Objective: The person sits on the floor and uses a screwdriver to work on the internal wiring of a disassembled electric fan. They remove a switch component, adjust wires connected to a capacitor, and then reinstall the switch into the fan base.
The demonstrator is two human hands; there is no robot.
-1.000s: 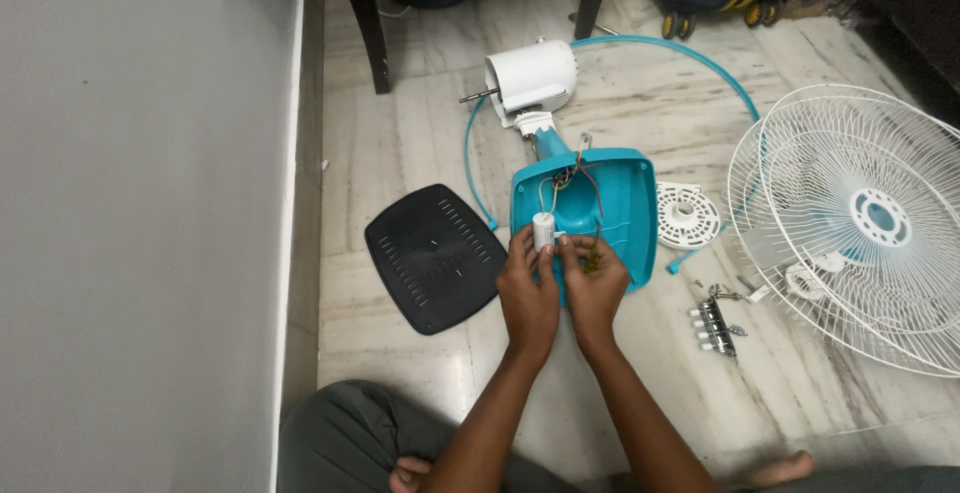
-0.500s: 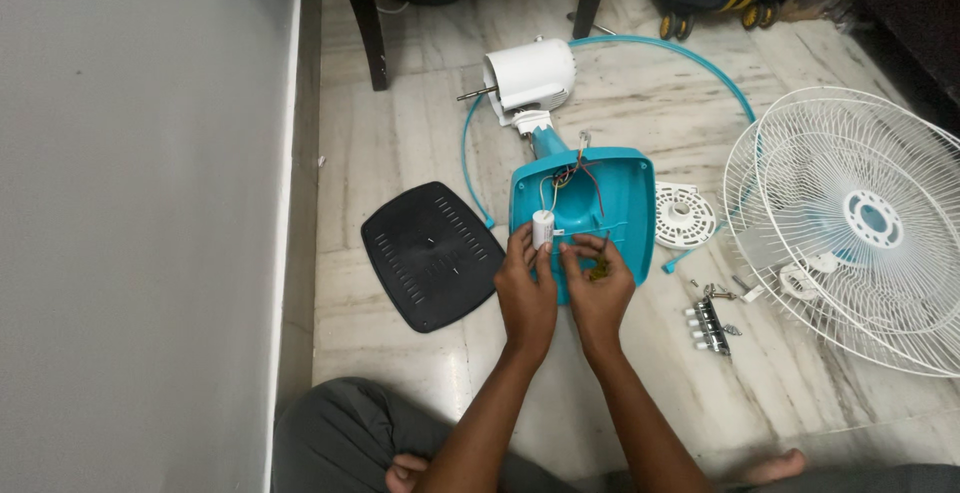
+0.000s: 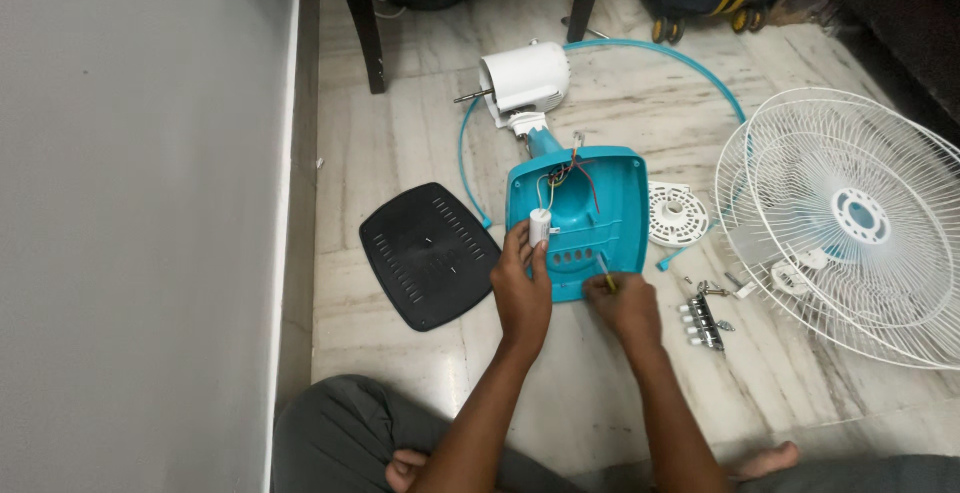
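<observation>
A person's left hand (image 3: pixel 522 288) is pinching a small white cylindrical capacitor (image 3: pixel 540 226) at the near-left corner of an upturned teal fan base (image 3: pixel 590 223), while the right hand (image 3: pixel 625 303) is gripping a thin screwdriver (image 3: pixel 604 273) at the base's near edge. A black base cover (image 3: pixel 428 253) is lying left of the base, the white motor housing (image 3: pixel 525 78) beyond it, white fan grilles (image 3: pixel 850 223) to its right on the marble floor (image 3: pixel 420 143).

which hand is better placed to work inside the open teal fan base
Right, probably. The right hand already holds a thin tool at the teal base, while the left hand is busy gripping the white capacitor.
</observation>
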